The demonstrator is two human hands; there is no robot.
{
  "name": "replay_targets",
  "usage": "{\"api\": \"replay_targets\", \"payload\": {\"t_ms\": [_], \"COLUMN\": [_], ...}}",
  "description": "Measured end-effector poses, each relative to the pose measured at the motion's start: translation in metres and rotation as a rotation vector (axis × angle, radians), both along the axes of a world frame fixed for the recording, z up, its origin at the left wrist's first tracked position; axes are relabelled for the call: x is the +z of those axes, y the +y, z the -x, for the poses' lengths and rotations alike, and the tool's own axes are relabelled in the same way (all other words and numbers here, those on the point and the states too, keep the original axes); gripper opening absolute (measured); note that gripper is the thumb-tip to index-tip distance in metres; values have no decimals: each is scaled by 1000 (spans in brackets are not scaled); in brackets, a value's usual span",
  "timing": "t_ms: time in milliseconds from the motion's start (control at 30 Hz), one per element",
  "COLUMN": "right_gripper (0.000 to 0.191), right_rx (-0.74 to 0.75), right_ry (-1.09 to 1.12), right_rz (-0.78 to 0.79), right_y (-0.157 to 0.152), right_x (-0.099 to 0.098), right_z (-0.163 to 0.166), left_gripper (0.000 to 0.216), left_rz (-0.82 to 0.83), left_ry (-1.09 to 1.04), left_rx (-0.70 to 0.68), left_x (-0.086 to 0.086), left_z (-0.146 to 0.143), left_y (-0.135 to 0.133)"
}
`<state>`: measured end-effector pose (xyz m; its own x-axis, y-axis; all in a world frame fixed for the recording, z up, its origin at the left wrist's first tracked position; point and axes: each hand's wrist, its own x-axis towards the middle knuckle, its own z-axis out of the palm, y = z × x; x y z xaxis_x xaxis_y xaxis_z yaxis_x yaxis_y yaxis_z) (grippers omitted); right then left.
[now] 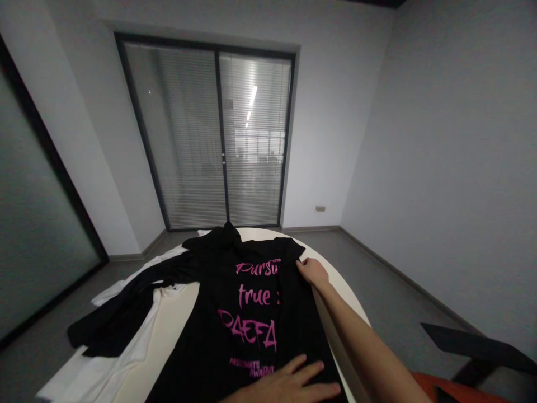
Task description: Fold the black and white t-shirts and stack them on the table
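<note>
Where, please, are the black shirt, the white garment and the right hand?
black shirt (251, 313): head view, printed front.
white garment (104, 375): head view, lower left part.
right hand (312, 271): head view, back of hand.

White round table (181, 320), clothes on it.
Black printed shirt (210, 341) centre; white garment (121, 352), black garment (111, 327) at left.

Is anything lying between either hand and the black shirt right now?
Nothing visible. The left hand lies flat on the black shirt near its hem; the right hand touches its folded right edge. The white garment lies off to the left.
</note>
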<state>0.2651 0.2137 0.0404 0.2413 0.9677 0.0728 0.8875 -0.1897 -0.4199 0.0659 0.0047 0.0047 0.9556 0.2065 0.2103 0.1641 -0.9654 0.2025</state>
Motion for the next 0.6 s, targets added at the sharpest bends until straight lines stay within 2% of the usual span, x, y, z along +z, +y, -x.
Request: {"api": "replay_targets", "payload": {"t_ms": [100,167,233,300,400,500,600], "right_gripper": [56,62,62,54,40,40,45], "right_rx": [-32,-51,-70,-86,-112,-122,-48], "right_ry": [34,58,79,97,118,137,160], "right_rz": [17,31,34,23,-9,-67,-134], "right_y": [20,34,48,61,80,98,116], "right_x": [-1,-4,-7,-9,-9,-6,-3], "right_z": [7,11,12,11,12,18,32], "left_gripper": [40,41,51,57,44,39,38], "left_rz": [43,43,66,81,43,-41,-113], "left_ry": [14,-2,-19,-13,-18,-51,-62], "left_rx": [-44,33,113,164,193,197,191], "left_x": [22,36,43,40,21,2,-5], "left_z": [19,35,47,53,53,49,48], "left_y": [11,20,28,34,41,46,50]}}
